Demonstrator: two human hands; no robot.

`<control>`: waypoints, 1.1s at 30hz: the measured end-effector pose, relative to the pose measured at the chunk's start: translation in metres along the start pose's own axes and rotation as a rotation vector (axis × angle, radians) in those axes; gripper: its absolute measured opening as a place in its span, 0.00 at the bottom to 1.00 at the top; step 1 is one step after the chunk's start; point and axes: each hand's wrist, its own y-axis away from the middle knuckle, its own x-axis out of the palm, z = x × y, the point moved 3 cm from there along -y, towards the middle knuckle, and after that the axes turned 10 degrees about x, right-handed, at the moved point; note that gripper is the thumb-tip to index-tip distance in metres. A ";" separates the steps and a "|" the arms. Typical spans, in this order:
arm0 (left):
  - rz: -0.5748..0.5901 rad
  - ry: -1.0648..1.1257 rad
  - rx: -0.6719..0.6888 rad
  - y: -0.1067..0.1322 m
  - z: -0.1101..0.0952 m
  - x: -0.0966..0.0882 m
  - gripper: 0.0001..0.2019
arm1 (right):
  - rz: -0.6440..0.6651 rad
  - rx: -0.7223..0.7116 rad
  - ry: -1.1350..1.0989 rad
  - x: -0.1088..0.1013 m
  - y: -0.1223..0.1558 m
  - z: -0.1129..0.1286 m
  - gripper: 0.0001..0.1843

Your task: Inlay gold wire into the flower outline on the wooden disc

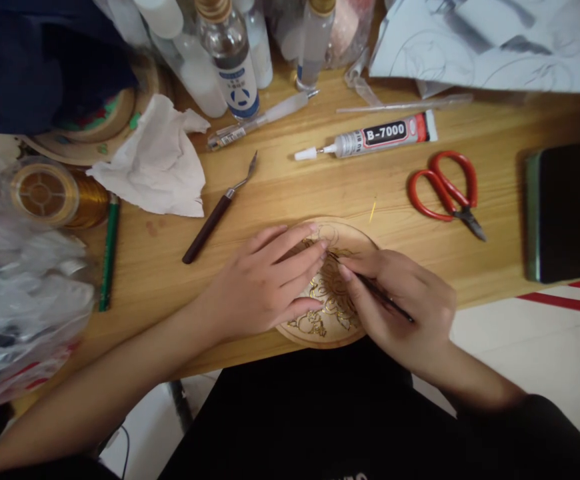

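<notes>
A round wooden disc (290,337) lies at the table's front edge, with gold wire outlines (343,310) bent into a floral pattern and some drawn lines near its far rim. My left hand (270,280) rests flat on the disc's left side, fingers stretched out and holding nothing. Between the thumb and fingers of my right hand (405,300) is a pair of slim dark tweezers (387,303). Their tips meet the disc near my left fingertips; whether they pinch any wire is too small to tell.
Beyond the disc are a short yellow wire (373,212), red-handled scissors (447,190), a B-7000 glue tube (370,139) and a small palette knife (215,220). A phone (565,213) lies right. Crumpled tissue (155,160), a wire spool (55,193), a green pencil (110,253) and bottles (233,67) stand around.
</notes>
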 end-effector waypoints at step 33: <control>-0.067 -0.018 0.002 0.008 -0.003 0.009 0.22 | -0.163 0.021 -0.138 -0.006 0.019 -0.020 0.17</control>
